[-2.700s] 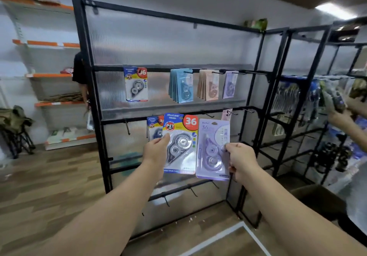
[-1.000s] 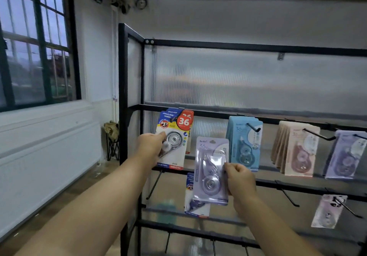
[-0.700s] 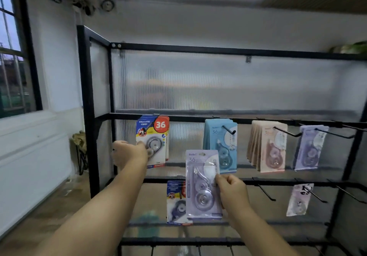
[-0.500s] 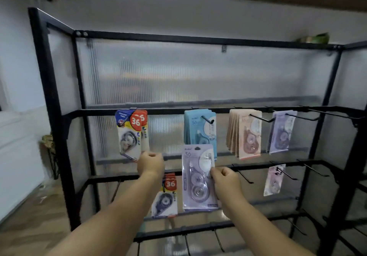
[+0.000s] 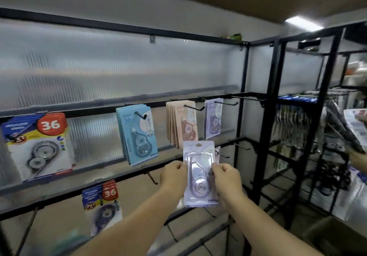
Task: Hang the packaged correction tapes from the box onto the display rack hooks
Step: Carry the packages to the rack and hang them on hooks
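Forearms are showing from 6 o'clock of the view, with both hands meeting just below centre. Left hand (image 5: 174, 174) is pinching the left edge of a lilac pack (image 5: 199, 188), thumb in front, fingers curled behind. Right hand (image 5: 225, 177) is pinching the right edge the same way. Lilac pack is sitting upright between them, blister facing the camera and top edge pointing to 12 o'clock. It is being held in front of the rack (image 5: 241, 117), level with the middle rail, not yet on a hook.

Bearings from the held pack:
- 1 o'clock, just behind its top corner: a pale pack (image 5: 217, 150) is peeking out, mostly hidden, beside a hook (image 5: 223, 155).
- 8 o'clock, lower rail: low "36" packs (image 5: 102, 202) are hanging in a small bunch.
- 11 o'clock, upper rail: blue packs (image 5: 139, 134) are hanging several deep.
- 12 o'clock, upper rail: pink packs (image 5: 183, 124) are hanging, also several deep.
- 1 o'clock, upper rail: hung lilac card (image 5: 213, 120) is hanging at the front of its hook.
- 10 o'clock, far left of the upper rail: high "36" packs (image 5: 39, 146) are hanging close to the camera.

Ribbed translucent panel (image 5: 119, 67) is backing the rack.

Farther off at 3 o'clock, a second rack (image 5: 297, 136) is carrying blurred goods. At the right edge another person's hand (image 5: 359, 159) is holding dark packets; details are too blurred to read. Ceiling light (image 5: 303, 23) is glowing at 2 o'clock.
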`<state>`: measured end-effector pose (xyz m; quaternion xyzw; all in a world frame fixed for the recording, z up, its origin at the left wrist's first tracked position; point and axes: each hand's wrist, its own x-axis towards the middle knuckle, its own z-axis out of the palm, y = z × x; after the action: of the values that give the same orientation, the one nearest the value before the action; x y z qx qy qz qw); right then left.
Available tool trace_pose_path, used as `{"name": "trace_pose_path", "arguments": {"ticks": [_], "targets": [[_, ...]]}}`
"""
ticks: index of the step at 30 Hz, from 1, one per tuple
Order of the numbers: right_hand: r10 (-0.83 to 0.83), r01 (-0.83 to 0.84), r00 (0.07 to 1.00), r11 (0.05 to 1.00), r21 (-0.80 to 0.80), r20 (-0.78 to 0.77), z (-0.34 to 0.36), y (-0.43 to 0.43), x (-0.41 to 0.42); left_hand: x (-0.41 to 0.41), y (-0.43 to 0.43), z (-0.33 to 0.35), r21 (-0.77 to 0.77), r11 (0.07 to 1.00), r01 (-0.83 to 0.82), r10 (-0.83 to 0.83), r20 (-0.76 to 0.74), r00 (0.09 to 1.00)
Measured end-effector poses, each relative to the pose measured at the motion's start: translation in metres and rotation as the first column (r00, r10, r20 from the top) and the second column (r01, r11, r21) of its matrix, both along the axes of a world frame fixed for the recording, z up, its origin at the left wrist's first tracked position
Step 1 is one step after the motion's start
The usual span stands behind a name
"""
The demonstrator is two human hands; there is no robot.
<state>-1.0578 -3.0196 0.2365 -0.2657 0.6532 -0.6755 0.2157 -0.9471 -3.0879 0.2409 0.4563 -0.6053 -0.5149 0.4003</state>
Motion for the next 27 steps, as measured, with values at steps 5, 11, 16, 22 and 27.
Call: {"name": "trace_pose_path", "arguments": {"ticks": [5, 11, 16, 22, 27], "targets": [[-0.068, 0.064, 0.997, 0.993, -0.101, -0.036, 0.024, 0.002, -0.056, -0.058, -0.002, 0.021, -0.074, 0.992, 0.100, -0.101, -0.014, 0.995], [-0.117, 0.085, 0.981, 0.976, -0.199, -0.155, 0.060, -0.018, -0.131, -0.122, -0.004, 0.036, -0.209, 0.976, 0.068, -0.064, 0.023, 0.998], [0.001, -0.050, 0.963, 0.984, -0.173, -0.269, 0.060, -0.043, -0.171, -0.156, -0.010, 0.037, -0.264, 0.961, -0.077, 0.079, -0.001, 0.997], [0.090, -0.173, 0.952, 0.946, -0.273, -0.291, 0.060, -0.055, -0.187, -0.173, -0.022, 0.035, -0.350, 0.915, -0.200, 0.182, -0.083, 0.980], [0.131, -0.220, 0.942, 0.937, -0.271, -0.310, 0.059, -0.062, -0.199, -0.185, -0.021, 0.034, -0.387, 0.884, -0.261, 0.240, -0.101, 0.965]]}}
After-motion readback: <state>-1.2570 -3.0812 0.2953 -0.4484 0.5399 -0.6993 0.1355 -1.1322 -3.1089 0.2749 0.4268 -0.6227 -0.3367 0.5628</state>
